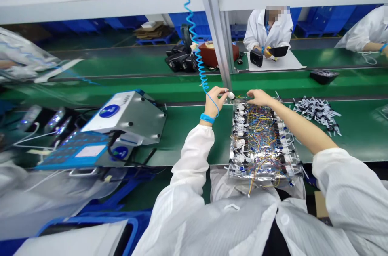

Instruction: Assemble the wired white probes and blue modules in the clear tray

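Between the thumb and fingers of my left hand [216, 99] is a small white round part [231, 95], held above the back left corner of a silvery tray [232, 155]. The tray bears rows of white and black parts along both sides, with thin yellow, blue and red wires [262, 126] across its middle. My right hand [259, 97] hovers over the tray's back edge, its fingers curved and apart; nothing shows between them. A blue wrist band [207, 118] with a coiled blue cord [200, 62] is on my left wrist.
A grey-and-blue machine [127, 122] stands to the left. On the right lies a pile of black-and-white pieces [317, 112]. Beyond the metal post [215, 22], a person in white [268, 32] handles black parts. A black tray [323, 76] rests at the back right.
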{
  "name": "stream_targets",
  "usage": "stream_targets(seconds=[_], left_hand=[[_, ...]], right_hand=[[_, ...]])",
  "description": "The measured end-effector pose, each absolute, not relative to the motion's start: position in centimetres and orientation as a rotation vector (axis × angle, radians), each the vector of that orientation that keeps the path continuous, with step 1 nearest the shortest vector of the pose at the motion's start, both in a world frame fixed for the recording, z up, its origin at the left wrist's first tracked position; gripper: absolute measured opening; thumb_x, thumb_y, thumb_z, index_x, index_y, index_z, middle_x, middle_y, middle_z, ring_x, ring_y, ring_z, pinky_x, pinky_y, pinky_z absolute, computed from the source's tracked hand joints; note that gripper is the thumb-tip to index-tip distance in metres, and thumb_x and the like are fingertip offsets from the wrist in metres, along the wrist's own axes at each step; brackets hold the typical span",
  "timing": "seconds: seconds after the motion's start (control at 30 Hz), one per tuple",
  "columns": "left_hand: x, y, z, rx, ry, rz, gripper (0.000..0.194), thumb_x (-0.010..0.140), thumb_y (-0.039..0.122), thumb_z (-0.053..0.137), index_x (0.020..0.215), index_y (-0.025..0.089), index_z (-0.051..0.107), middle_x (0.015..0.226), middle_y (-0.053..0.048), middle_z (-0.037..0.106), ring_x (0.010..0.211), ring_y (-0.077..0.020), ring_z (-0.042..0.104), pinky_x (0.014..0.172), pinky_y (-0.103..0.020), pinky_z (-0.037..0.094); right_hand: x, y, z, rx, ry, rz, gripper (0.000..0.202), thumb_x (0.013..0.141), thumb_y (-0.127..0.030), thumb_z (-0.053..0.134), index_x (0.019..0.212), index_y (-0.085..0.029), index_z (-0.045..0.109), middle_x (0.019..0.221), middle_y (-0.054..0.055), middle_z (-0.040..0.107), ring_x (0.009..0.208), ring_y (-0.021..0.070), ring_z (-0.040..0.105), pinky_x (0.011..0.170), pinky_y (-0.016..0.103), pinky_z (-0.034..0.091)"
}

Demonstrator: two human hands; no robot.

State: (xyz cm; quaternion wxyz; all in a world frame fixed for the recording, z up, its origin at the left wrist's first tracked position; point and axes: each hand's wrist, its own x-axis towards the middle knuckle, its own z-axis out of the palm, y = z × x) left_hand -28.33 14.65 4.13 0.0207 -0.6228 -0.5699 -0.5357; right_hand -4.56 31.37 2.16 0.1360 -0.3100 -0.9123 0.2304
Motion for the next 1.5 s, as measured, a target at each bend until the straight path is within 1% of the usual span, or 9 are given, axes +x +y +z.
stream_targets(seconds=[0.13, 0.37, 0.53, 0.8, 0.97, 1.13, 1.2, 1.4, 1.5], left_hand=[[-28.1, 11.8, 6.8, -1.625, -1.700, -2.059, 0.026, 0.088, 0.032, 0.083, 0.109, 0.019, 0.075, 0.097, -0.004, 0.077, 0.093, -0.0185, 0.076, 0.087, -0.032, 0.062], [-29.4, 7.5, 10.0, -1.167, -1.443, -2.418, 0.047, 0.079, 0.036, 0.092, 0.114, 0.022, 0.064, 0.095, 0.001, 0.069, 0.084, -0.0135, 0.074, 0.081, -0.027, 0.061], [-30.5, 6.0, 10.9, -0.963, -1.288, -2.713, 0.050, 0.088, 0.056, 0.083, 0.117, 0.026, 0.055, 0.088, 0.005, 0.063, 0.073, -0.0082, 0.068, 0.080, -0.026, 0.060], [-31.8, 2.0, 12.5, -0.967, -0.972, -2.861, 0.039, 0.091, 0.057, 0.082, 0.097, 0.027, 0.058, 0.096, 0.005, 0.066, 0.103, -0.0121, 0.071, 0.089, -0.028, 0.060], [-31.5, 0.5, 12.9, -0.983, -0.949, -3.003, 0.036, 0.092, 0.050, 0.084, 0.092, 0.025, 0.058, 0.090, 0.008, 0.062, 0.074, -0.0037, 0.061, 0.059, -0.017, 0.049], [-30.7, 0.3, 13.5, -1.020, -1.248, -2.897, 0.042, 0.085, 0.054, 0.089, 0.095, 0.026, 0.059, 0.090, 0.003, 0.061, 0.068, -0.0066, 0.057, 0.056, -0.019, 0.048], [-30.6, 0.0, 13.7, -1.011, -1.338, -2.897, 0.042, 0.086, 0.052, 0.089, 0.105, 0.027, 0.062, 0.083, 0.004, 0.057, 0.066, -0.0066, 0.057, 0.057, -0.019, 0.050], [-29.7, -3.7, 16.3, -0.967, -1.313, -2.938, 0.022, 0.102, 0.045, 0.073, 0.108, 0.025, 0.067, 0.091, 0.003, 0.060, 0.069, -0.0050, 0.061, 0.057, -0.016, 0.050], [-29.1, -6.5, 19.8, -0.912, -1.225, -2.901, 0.024, 0.107, 0.048, 0.063, 0.107, 0.024, 0.067, 0.099, 0.001, 0.059, 0.073, -0.0048, 0.064, 0.057, -0.014, 0.049]], right_hand=[[-6.0, 31.3, 0.5, -0.951, -2.722, 0.483, 0.017, 0.084, -0.007, 0.070, 0.089, -0.015, 0.084, 0.101, 0.015, 0.083, 0.105, 0.0282, 0.076, 0.105, 0.035, 0.054], [-5.0, 32.6, -0.1, -1.016, -2.513, 0.353, 0.034, 0.095, -0.008, 0.052, 0.120, -0.009, 0.076, 0.115, 0.017, 0.078, 0.108, 0.0248, 0.071, 0.104, 0.035, 0.052], [-4.7, 33.2, 0.2, -1.005, -2.565, 0.379, 0.019, 0.091, -0.018, 0.067, 0.104, -0.013, 0.080, 0.106, 0.013, 0.078, 0.100, 0.0242, 0.070, 0.099, 0.033, 0.053], [-3.5, 32.0, 0.6, -0.968, -2.747, 0.452, 0.024, 0.084, -0.014, 0.071, 0.106, -0.016, 0.079, 0.107, 0.009, 0.080, 0.101, 0.0218, 0.069, 0.098, 0.030, 0.051], [-4.8, 29.4, 2.7, -0.925, -2.688, 0.314, 0.047, 0.083, -0.014, 0.066, 0.130, -0.015, 0.072, 0.141, 0.018, 0.066, 0.134, 0.0363, 0.056, 0.116, 0.052, 0.042], [-11.6, 21.9, 4.9, -0.338, -2.893, 0.622, 0.030, 0.093, -0.022, 0.062, 0.119, -0.013, 0.075, 0.118, 0.012, 0.077, 0.107, 0.0253, 0.071, 0.102, 0.036, 0.053], [-15.0, 17.7, 4.5, -0.069, -3.075, 0.690, 0.041, 0.092, -0.031, 0.072, 0.128, -0.012, 0.073, 0.119, 0.013, 0.078, 0.105, 0.0258, 0.073, 0.098, 0.035, 0.055], [-22.3, 6.6, 1.6, 0.327, -3.317, 0.882, 0.120, 0.072, -0.062, 0.093, 0.165, -0.008, 0.041, 0.151, 0.025, 0.062, 0.136, 0.0370, 0.065, 0.113, 0.041, 0.053], [-23.3, 3.0, 1.8, 0.503, -3.160, 1.144, 0.123, 0.069, -0.064, 0.094, 0.168, -0.016, 0.039, 0.157, 0.023, 0.058, 0.138, 0.0347, 0.064, 0.116, 0.040, 0.050]])
